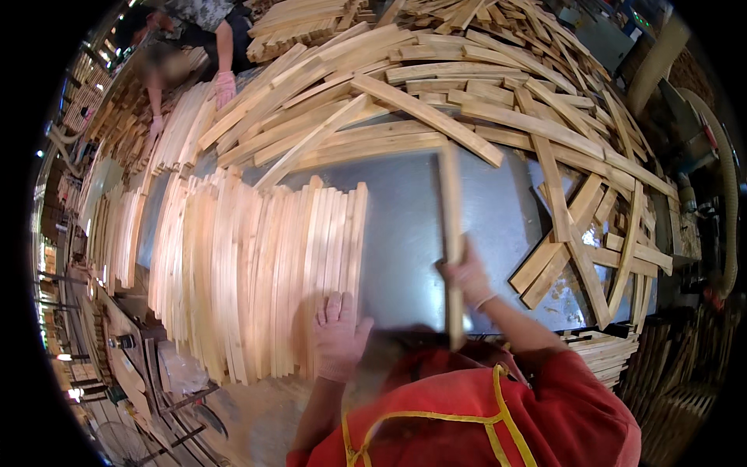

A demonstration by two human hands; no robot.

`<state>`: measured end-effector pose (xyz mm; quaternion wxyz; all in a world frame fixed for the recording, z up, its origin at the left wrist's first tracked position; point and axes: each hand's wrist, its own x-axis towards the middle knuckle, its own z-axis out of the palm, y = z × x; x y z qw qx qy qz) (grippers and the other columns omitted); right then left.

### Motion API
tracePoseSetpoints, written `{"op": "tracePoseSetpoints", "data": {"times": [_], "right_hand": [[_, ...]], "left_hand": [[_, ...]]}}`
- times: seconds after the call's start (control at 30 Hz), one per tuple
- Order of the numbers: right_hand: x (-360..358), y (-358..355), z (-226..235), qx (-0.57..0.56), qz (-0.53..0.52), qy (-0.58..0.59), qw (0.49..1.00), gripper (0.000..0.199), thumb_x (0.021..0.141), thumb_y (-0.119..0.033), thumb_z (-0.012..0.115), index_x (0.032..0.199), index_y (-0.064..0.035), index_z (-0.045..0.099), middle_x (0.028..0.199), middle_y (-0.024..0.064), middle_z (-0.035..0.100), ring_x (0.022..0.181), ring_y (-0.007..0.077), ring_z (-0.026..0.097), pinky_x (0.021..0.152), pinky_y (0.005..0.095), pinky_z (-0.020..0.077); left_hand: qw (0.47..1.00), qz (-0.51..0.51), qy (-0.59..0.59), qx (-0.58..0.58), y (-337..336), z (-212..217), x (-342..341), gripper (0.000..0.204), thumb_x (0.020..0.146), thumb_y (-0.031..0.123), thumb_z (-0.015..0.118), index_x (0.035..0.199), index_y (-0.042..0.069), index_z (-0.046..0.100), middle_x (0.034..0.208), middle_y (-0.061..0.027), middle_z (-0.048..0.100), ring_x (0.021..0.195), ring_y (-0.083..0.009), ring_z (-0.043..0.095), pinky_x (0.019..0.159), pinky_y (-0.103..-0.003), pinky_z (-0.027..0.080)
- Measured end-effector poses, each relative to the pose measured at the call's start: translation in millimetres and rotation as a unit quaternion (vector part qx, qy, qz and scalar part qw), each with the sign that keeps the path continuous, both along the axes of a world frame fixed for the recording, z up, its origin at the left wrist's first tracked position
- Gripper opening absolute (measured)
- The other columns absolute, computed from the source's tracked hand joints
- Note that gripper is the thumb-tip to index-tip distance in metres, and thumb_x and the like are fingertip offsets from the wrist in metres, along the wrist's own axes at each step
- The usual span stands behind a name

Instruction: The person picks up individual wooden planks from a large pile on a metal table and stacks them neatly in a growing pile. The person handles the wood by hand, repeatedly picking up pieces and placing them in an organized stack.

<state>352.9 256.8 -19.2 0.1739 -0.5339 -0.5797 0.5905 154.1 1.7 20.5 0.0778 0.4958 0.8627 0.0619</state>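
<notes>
In my gloved right hand (469, 276) is a long wooden slat (451, 210), gripped near its lower half and standing lengthwise away from me over the grey metal tabletop (401, 226). The slat is slightly blurred. My left hand (340, 335), also in a thin pale glove, lies flat with fingers stretched against the near right end of a row of wooden slats (264, 268). Those slats stand tightly side by side, their near ends hanging over the table's front edge.
Loose slats (334, 62) heap across the table's far side. More slats (572, 226) lie crisscrossed at the right. A co-worker's gloved hand (226, 89) rests by other slats at the far left. A ribbed hose (727, 194) hangs at the right edge.
</notes>
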Motion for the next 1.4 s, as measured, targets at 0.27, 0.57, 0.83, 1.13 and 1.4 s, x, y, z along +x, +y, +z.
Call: {"op": "tracePoseSetpoints", "data": {"times": [0.27,0.57,0.83,1.13,1.4], "right_hand": [[-97,34,-20,0.138,0.565,0.031,0.813,0.066,0.095,-0.034,0.067,0.152,-0.0039,0.055,0.14,0.0272,0.067,0.128,0.0449,0.065,0.11,0.0485,0.0523],[-26,363,57,0.502,0.221,-0.392,0.739,0.089,0.083,-0.044,0.083,0.157,-0.0099,0.048,0.145,0.0181,0.061,0.134,0.0389,0.059,0.111,0.0498,0.0498],[-79,304,30,0.361,0.315,-0.396,0.783,0.103,0.078,-0.048,0.087,0.162,-0.0158,0.039,0.144,0.0207,0.063,0.127,0.0406,0.065,0.104,0.0496,0.0546],[-80,140,12,0.162,0.164,0.031,0.973,0.112,0.079,-0.029,0.085,0.171,-0.0081,0.025,0.133,0.0224,0.07,0.115,0.0343,0.071,0.099,0.0442,0.058],[-15,-119,-68,-0.104,0.217,0.021,0.97,0.109,0.084,-0.039,0.081,0.167,0.002,0.024,0.117,0.0271,0.076,0.109,0.0394,0.074,0.098,0.0449,0.0585]], "left_hand": [[0.995,-0.089,0.034,0.004,68,-17,-5,0.085,0.088,0.051,0.077,0.155,0.006,0.052,0.157,-0.0194,0.05,0.148,-0.0439,0.041,0.121,-0.06,0.032],[0.988,-0.101,0.096,0.065,56,-57,-17,0.076,0.076,0.019,0.07,0.148,0.007,0.053,0.147,-0.0162,0.053,0.141,-0.0414,0.048,0.117,-0.06,0.038],[0.99,-0.085,0.07,0.09,57,-42,-15,0.068,0.075,0.017,0.067,0.141,0.006,0.058,0.144,-0.0138,0.055,0.137,-0.0393,0.051,0.116,-0.056,0.041],[0.989,-0.095,0.047,0.107,54,-35,-16,0.067,0.077,0.017,0.068,0.143,0.006,0.059,0.145,-0.0169,0.056,0.139,-0.0419,0.05,0.119,-0.06,0.039],[0.993,-0.091,0.026,0.076,45,-45,-15,0.069,0.088,0.04,0.074,0.147,0.007,0.06,0.155,-0.0168,0.051,0.149,-0.0402,0.04,0.129,-0.058,0.025]]}}
